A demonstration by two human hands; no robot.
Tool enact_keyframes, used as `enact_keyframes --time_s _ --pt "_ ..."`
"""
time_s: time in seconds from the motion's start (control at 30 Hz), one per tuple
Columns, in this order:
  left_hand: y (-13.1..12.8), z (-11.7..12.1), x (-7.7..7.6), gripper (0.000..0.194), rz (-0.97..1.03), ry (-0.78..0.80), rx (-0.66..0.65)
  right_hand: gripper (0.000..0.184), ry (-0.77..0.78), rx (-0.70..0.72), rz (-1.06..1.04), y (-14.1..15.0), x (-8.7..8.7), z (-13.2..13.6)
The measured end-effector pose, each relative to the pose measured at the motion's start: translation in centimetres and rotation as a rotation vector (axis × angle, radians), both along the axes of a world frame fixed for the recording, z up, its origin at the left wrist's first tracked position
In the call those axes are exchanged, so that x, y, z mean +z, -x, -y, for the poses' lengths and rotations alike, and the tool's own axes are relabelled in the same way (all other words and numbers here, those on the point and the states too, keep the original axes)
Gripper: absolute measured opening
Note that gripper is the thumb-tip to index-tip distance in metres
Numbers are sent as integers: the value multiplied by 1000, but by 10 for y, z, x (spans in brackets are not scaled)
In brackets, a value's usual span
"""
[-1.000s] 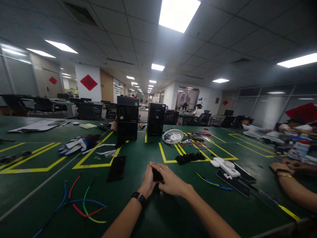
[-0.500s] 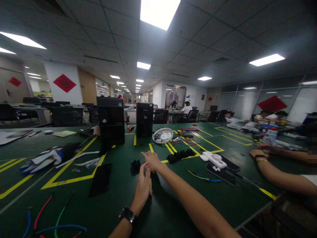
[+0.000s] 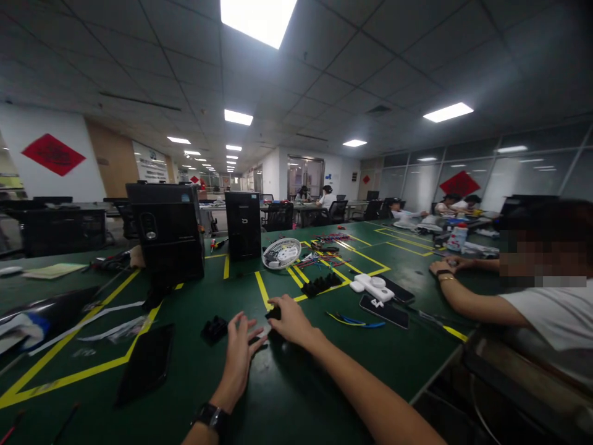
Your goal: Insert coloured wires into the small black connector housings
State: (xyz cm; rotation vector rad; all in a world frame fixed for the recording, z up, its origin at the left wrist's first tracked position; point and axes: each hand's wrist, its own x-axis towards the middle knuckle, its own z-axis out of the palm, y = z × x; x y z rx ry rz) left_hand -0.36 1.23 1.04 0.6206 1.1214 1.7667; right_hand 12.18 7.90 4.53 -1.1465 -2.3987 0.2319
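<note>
My right hand (image 3: pixel 293 321) is closed around a small black piece (image 3: pixel 274 313), partly hidden by the fingers, just above or on the green table. My left hand (image 3: pixel 241 343), with a watch on the wrist, is open beside it, fingers spread. A small pale patch or scrap near its fingertips is too blurred to name. Left of that hand lies a cluster of small black blocks (image 3: pixel 214 330). Further off, past my right hand, stands a row of similar black blocks (image 3: pixel 322 284).
Two black computer towers (image 3: pixel 169 232) stand at the back left, near a white basket (image 3: pixel 281 253). Loose wires (image 3: pixel 354 319), a white device (image 3: pixel 373 285) and phones (image 3: pixel 384 310) lie to the right. A dark phone (image 3: pixel 146 364) lies left. A co-worker's arm (image 3: pixel 482 303) rests at right.
The view has turned right. My hands, which were touching before, have drawn apart; the left fingers have spread, and a black piece now shows in my right hand.
</note>
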Motion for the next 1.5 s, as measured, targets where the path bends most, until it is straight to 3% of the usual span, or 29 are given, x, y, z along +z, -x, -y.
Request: enact_keyframes --time_s 0.13,0.2,0.3,0.4,0.47,0.67,0.8,0.97,1.17,1.37,1.5 --pt "-7 3 6 30 248 71 -121 60 -1 332 -225 7 19 36" --pt "-10 5 7 25 245 96 -111 53 -52 355 -234 -5 26 47" --pt "-12 7 8 31 193 89 -105 30 -158 135 -131 -47 24 44" --pt "-11 9 8 37 179 51 -111 23 -216 -202 126 -97 11 21" --pt "-12 10 9 39 187 5 -115 22 -213 -309 294 -119 1 4" --pt "-11 17 14 48 237 -70 -135 18 -209 -230 410 -125 -9 -17" --pt "-5 19 13 52 241 -67 -114 28 -182 -308 367 -132 -9 -16" --pt "-5 16 10 53 212 -56 -144 16 -130 -331 381 -144 -11 -9" --pt "-6 17 13 53 222 -68 -126 16 -202 -205 211 -130 3 -8" --pt "-3 14 16 48 263 -81 -50 29 74 168 -223 -68 33 20" --pt "2 8 11 44 296 -158 -13 28 231 364 -261 -20 27 46"
